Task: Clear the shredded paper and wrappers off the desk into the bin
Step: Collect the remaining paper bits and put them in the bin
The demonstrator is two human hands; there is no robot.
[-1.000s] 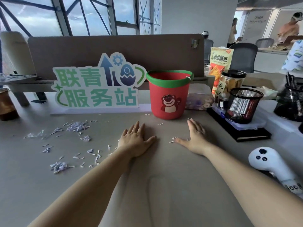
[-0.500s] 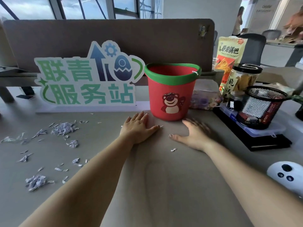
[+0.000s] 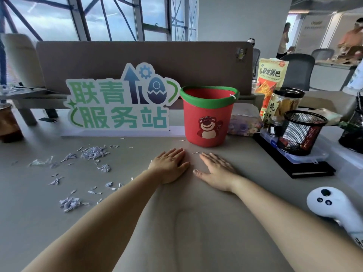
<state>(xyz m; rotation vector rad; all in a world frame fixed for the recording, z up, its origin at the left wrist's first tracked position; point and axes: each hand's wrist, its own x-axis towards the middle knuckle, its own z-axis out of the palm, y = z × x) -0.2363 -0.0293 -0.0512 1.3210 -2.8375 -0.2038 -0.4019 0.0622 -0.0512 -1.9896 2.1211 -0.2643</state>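
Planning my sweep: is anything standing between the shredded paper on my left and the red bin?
Nothing visible does: bare desk runs from the shredded paper to the red bin. Only your own left hand rests near that path, in front of the bin.

Bin [image 3: 208, 118] behind both flat hands — shredded paper [image 3: 94, 153] scattered on desk [image 3: 196, 222], left.

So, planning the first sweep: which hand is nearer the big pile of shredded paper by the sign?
Left. The left hand lies flat right of the pile; the right hand lies farther right.
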